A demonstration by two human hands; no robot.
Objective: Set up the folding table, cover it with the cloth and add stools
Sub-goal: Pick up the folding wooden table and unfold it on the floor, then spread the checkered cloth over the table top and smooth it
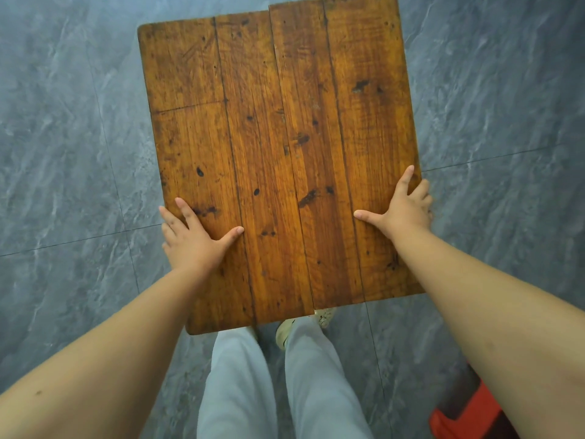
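Observation:
The folding table (278, 128) shows its worn brown wooden top, made of two halves whose near and far ends do not line up along the middle seam. My left hand (193, 236) grips the table's left edge, thumb lying on the top and fingers curled over the side. My right hand (402, 207) holds the right edge the same way. The table's legs are hidden beneath the top. A red plastic stool (462, 416) peeks in at the bottom right, partly behind my right forearm. No cloth is in view.
Grey marbled floor tiles (63, 153) surround the table on all sides. My legs in light trousers (278, 391) and my pale shoes (285, 331) stand right at the table's near edge.

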